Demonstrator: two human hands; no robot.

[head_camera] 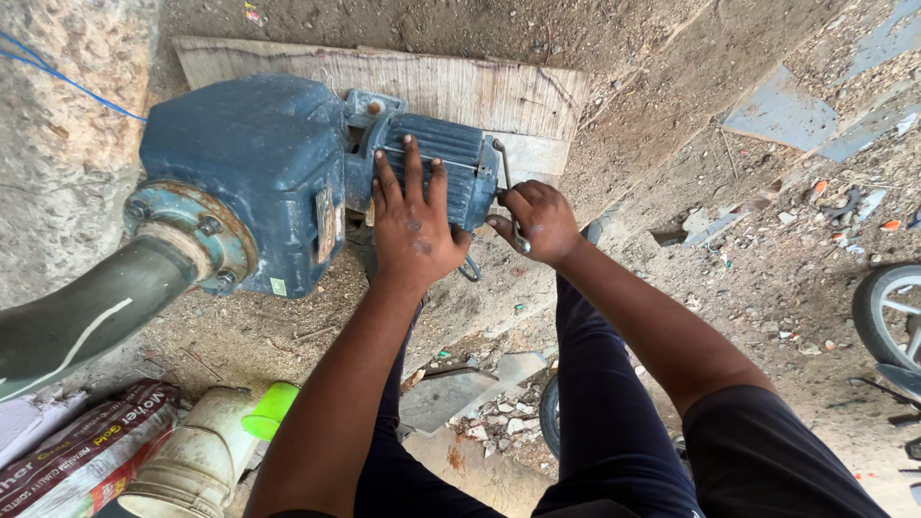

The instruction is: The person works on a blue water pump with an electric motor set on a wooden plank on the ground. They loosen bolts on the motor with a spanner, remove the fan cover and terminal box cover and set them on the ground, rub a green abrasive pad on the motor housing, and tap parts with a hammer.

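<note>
Head view, looking down at dirt ground. Left hand [414, 225] lies flat, palm down, fingers spread and extended, pressed on top of the ribbed blue motor [443, 163]; it grips nothing, just bears on the casing. Right hand [539, 223] sits just beside the motor's right end, fingers curled closed around a thin metal tool [508, 192], probably a wrench or bent rod; the tool's working end is partly hidden by the fist, so its exact type is unclear. The tool runs up from the fist along the motor's end face, touching or very near it.

The motor joins a bigger blue gearbox housing [245, 163] on its left, which ends in a round bolted flange [197, 235] feeding a dark thick hose [82, 312] going off lower left. The unit sits on a wooden board [480, 91] laid on the soil.

Lower left: a printed sack [77, 456], a dirty white bucket [197, 465] lying over, a green cup [269, 411] just beside it. A wheel [887, 312] at right edge, well apart. Broken slab pieces [460, 398] between the person's legs.
</note>
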